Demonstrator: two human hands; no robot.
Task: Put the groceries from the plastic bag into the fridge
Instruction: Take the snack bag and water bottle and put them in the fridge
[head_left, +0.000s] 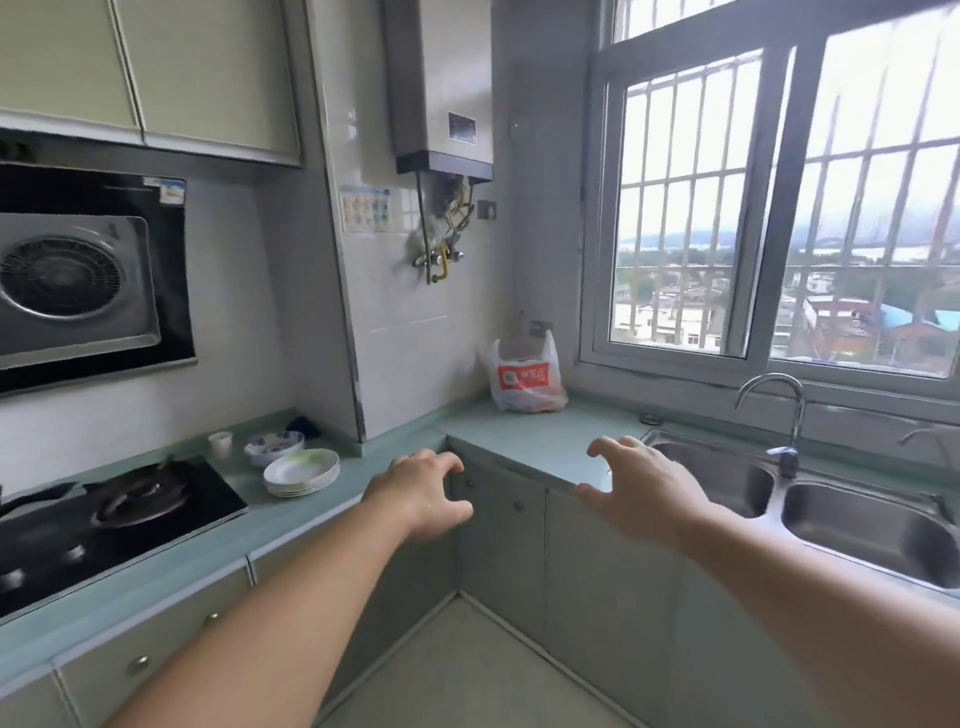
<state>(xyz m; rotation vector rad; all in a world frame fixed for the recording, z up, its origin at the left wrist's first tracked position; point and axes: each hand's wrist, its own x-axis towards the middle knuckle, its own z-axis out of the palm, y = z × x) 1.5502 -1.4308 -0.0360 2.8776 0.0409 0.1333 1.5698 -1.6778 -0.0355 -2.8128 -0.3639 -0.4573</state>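
Between the two outstretched arms nothing is gripped: the left hand (423, 493) and the right hand (641, 486) are both empty, fingers spread and curled loosely, palms turned down and forward. They hover at the corner of the countertop (545, 441), the left over the inner angle of the cabinets, the right above the counter edge just beside the sink (857, 525). Both forearms run straight out from the body and converge slightly toward the back corner. There, on the counter against the tiled wall and below the window (779, 208), stands the plastic bag (524, 376), white with a red panel, upright, its handles raised, well apart from either hand. Judging by this, the task is at its very start, the reach toward the bag. The next move would call for extending further, closing on the handles or the bag's mouth, and lifting it clear. No fridge is in view, so a turn away from this corner will probably be needed.
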